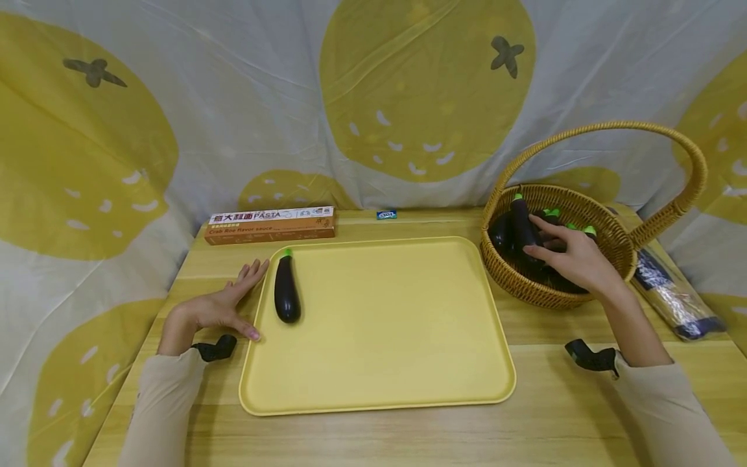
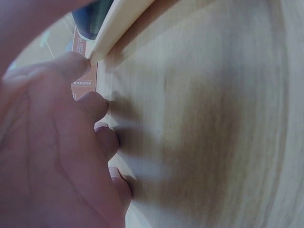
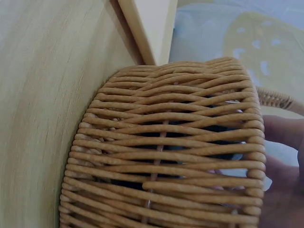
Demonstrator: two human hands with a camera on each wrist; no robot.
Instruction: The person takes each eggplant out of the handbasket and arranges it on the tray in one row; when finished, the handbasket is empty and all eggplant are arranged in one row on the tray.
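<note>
In the head view, my right hand reaches into a wicker basket and pinches a dark eggplant between thumb and fingers. That eggplant stands tilted, its green tip above the rim. Several more eggplants lie under and behind the hand, partly hidden. In the right wrist view the basket's woven side covers most of the hand's work. My left hand spreads its fingers at the left edge of a yellow tray, the thumb touching the rim. One eggplant lies on the tray's left part, green end away from me.
Behind the tray lies a pasta box, with a small blue packet to its right. The basket's tall handle arches over its opening. Right of the basket lies a clear plastic package. A fruit-print cloth hangs behind the table.
</note>
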